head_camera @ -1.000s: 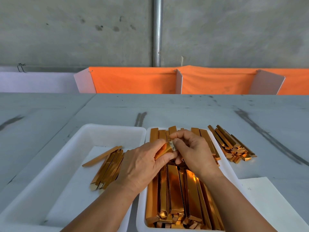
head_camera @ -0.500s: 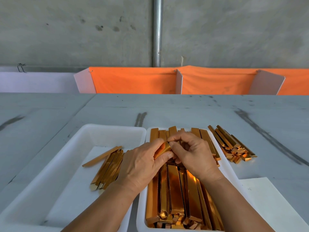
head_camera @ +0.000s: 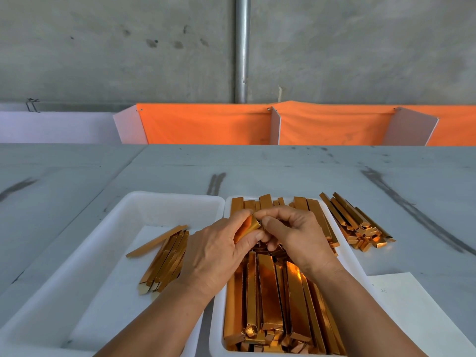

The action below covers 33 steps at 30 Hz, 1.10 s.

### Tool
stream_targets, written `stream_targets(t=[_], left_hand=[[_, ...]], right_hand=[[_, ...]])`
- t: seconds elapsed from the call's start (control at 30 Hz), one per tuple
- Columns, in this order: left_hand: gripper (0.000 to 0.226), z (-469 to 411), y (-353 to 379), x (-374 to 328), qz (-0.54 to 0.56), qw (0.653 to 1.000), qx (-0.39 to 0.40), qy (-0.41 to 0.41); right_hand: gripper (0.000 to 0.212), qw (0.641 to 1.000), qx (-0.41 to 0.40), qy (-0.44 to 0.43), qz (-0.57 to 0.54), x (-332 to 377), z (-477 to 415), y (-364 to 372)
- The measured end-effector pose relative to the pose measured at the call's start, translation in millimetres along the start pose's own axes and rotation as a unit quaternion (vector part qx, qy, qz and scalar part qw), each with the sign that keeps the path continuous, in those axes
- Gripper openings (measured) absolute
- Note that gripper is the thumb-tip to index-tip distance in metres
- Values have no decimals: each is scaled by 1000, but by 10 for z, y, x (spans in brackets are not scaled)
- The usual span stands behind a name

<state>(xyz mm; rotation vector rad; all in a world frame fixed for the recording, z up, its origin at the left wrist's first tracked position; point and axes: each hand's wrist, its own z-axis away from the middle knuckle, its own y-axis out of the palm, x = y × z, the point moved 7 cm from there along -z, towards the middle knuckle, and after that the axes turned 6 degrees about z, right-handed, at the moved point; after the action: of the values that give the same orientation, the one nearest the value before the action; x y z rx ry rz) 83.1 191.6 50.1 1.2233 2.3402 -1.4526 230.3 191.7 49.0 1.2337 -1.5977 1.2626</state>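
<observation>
Hands met in the lower middle of the frame, over the far half of the right tray (head_camera: 217,328). The left hand (head_camera: 219,253) held one end of a folded gold box (head_camera: 247,226), its thumb and curled fingers (head_camera: 255,237) wrapped round the shiny card from below. The right hand (head_camera: 296,235) faced it from the right, its fingers bent and pinching the open tip of the same box, so both hands gripped that one piece. The box was tilted, raised a little above the heap under it, with its far end pointing toward the top of the frame. Beneath the hands, the right tray was packed with long gold boxes (head_camera: 270,292) lying lengthwise, their near ends crowded at the bottom edge of the frame. Just to the left, touching rim to rim, sat the left tray (head_camera: 167,197), white like the other, with a small bundle of flat gold strips (head_camera: 167,256) lying on a white liner sheet (head_camera: 116,292). Right of both trays, a loose pile of gold boxes (head_camera: 355,225) rested directly on the grey table (head_camera: 283,171). A sheet of white paper (head_camera: 412,305) lay on the table at the lower right. Across the middle of the frame, behind the table, ran an orange cloth (head_camera: 206,124), and a metal pipe (head_camera: 242,47) rose up the concrete wall (head_camera: 103,47) at the top.
</observation>
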Motion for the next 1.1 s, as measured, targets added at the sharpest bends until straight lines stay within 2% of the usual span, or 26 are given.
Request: stream_targets(t=[0.17,0.37,0.6,0.83,0.97,1.1], left_hand=[[55,9,-14,-32,2,1000,6,12],[54,5,-20,-71,7,1000,0,31],[48,22,-11,-111,16,998,13,58],[51,22,11,-100,8,998,17,53],[50,7,1,-70,8,999,-2,36],[56,13,4,-23,1,1000,-5,18]], right_hand=[[12,1000,15,7,-13,-24,-18,8],[6,995,46,38,-84,-55,-29,28],[15,977,90,103,-164,-133,-23,56],[21,974,74,120,-177,-161,-34,62],[9,976,73,96,-183,-121,-35,47],[30,975,54,99,-192,-146,-41,16]])
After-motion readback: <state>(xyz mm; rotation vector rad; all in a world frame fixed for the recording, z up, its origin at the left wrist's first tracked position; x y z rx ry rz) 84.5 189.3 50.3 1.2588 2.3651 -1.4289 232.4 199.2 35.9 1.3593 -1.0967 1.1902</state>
